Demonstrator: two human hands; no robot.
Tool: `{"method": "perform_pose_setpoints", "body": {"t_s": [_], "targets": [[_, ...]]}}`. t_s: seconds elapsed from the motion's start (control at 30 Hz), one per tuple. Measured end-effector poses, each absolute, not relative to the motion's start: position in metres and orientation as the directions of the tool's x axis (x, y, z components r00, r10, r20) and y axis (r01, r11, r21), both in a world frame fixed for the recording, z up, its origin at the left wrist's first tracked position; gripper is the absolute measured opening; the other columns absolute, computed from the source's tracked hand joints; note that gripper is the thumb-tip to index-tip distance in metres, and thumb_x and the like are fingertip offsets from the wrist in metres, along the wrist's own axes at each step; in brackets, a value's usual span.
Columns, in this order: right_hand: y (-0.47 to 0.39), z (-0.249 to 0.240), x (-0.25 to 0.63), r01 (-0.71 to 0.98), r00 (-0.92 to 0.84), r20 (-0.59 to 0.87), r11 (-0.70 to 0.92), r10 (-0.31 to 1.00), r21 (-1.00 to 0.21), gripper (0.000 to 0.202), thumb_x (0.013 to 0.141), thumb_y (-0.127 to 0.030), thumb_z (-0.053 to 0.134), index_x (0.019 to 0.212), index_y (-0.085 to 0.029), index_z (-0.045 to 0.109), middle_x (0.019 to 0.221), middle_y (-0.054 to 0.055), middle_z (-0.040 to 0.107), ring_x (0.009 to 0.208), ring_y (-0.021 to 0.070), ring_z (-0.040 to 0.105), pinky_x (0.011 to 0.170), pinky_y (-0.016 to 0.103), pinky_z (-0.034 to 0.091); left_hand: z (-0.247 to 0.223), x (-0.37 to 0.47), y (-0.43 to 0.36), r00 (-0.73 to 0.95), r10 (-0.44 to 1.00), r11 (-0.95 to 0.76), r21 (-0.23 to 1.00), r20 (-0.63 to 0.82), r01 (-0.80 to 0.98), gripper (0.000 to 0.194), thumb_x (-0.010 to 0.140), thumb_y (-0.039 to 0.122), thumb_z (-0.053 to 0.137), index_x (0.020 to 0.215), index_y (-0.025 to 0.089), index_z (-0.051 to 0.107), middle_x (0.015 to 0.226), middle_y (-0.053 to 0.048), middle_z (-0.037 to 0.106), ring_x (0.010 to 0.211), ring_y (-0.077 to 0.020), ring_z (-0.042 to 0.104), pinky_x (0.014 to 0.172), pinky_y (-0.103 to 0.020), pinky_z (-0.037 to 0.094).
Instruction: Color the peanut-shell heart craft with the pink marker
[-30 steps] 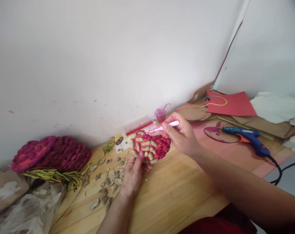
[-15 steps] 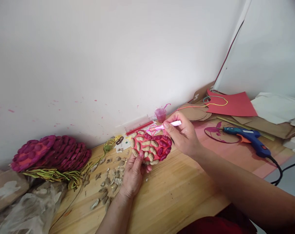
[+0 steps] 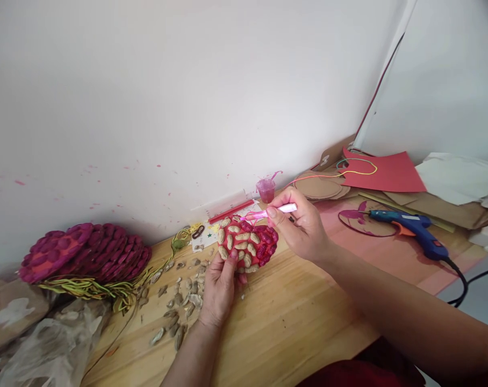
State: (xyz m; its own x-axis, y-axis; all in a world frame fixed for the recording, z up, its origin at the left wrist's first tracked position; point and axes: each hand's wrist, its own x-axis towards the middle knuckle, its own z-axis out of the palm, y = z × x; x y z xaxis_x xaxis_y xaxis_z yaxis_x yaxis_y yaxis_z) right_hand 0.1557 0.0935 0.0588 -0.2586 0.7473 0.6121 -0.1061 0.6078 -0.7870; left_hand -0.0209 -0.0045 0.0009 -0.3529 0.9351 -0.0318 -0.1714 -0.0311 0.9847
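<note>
A red disc covered with peanut shells (image 3: 244, 244) is tilted up above the table, with my left hand (image 3: 220, 287) closed on its lower edge, thumb on the front. Shells on its right side and part of the top are painted magenta; the others are bare tan. My right hand (image 3: 298, 226) pinches a white-handled paintbrush (image 3: 282, 209). The brush's pink tip touches or hovers just over the shells at the disc's upper edge. Behind the hands, a clear cup of pink paint (image 3: 266, 191) stands against the wall.
Left are a stack of magenta shell-covered discs (image 3: 86, 250) with green cords (image 3: 102, 290) and a plastic bag (image 3: 46, 349). Loose peanut shells (image 3: 179, 306) lie scattered by my left arm. Right are a blue glue gun (image 3: 413, 226), cardboard discs (image 3: 318, 185) and red paper (image 3: 389, 172).
The brush tip has shifted slightly left and down along the disc's upper edge. The disc has turned a little in my left hand, and more shells near the top look magenta.
</note>
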Motion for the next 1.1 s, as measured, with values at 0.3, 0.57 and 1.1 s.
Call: {"method": "perform_pose_setpoints", "body": {"t_s": [0.3, 0.57, 1.1], "targets": [[0.104, 0.055, 0.154, -0.089, -0.278, 0.577, 0.578, 0.768, -0.811, 0.024, 0.098, -0.046, 0.063, 0.092, -0.024, 0.055, 0.077, 0.002, 0.063, 0.072, 0.0179, 0.058, 0.063, 0.031, 0.046, 0.004, -0.018, -0.007, -0.349, 0.937, -0.049, 0.988, -0.005, -0.146, 0.047, 0.077, 0.062, 0.078, 0.086, 0.019, 0.063, 0.066, 0.002, 0.066, 0.042, -0.0076, 0.049, 0.042, -0.02, 0.042], [0.097, 0.059, 0.152, -0.104, -0.369, 0.567, 0.573, 0.737, -0.813, 0.029, 0.097, -0.049, 0.064, 0.089, -0.023, 0.054, 0.071, 0.0, 0.063, 0.064, 0.0152, 0.057, 0.059, 0.029, 0.044, 0.007, -0.016, -0.009, -0.332, 0.943, -0.005, 0.996, -0.025, -0.091, 0.051, 0.07, 0.052, 0.087, 0.103, 0.018, 0.069, 0.089, -0.006, 0.078, 0.065, -0.0172, 0.069, 0.055, -0.025, 0.054], [0.092, 0.059, 0.151, -0.045, -0.462, 0.571, 0.625, 0.679, -0.78, 0.024, 0.098, -0.044, 0.064, 0.09, -0.022, 0.056, 0.072, 0.0, 0.065, 0.065, 0.0153, 0.058, 0.061, 0.029, 0.045, -0.002, -0.017, -0.012, -0.242, 0.97, -0.014, 0.997, -0.004, -0.073, 0.047, 0.08, 0.059, 0.078, 0.101, 0.017, 0.07, 0.07, -0.003, 0.07, 0.042, -0.011, 0.053, 0.036, -0.023, 0.047]]}}
